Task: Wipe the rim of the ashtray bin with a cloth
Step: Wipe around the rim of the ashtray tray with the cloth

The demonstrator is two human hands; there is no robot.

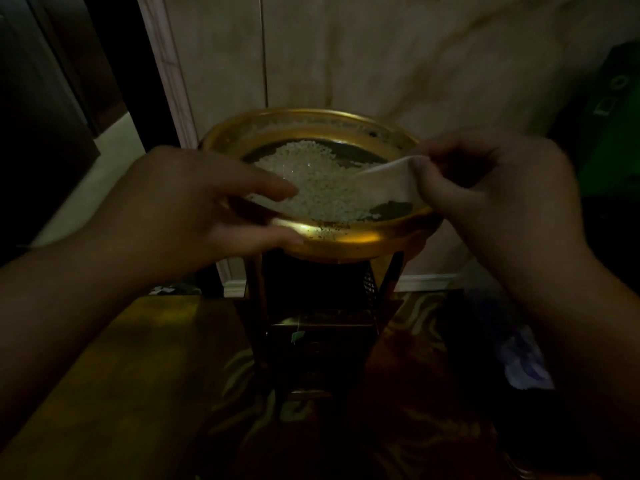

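The ashtray bin stands in the middle of the dim head view, with a round gold rim (346,244) and white gravel (311,178) heaped in its dark tray. A pale cloth (384,185) stretches across the near right part of the tray. My right hand (485,188) pinches its right end above the rim. My left hand (207,206) holds the cloth's left end between thumb and fingers, just over the near rim. Dark specks lie on the near inner rim.
The bin's dark square body (318,323) with gold trim drops to a patterned carpet (242,393). A beige wall (381,64) rises right behind the bin. A dark doorway (52,98) is at left, something green (609,116) at far right.
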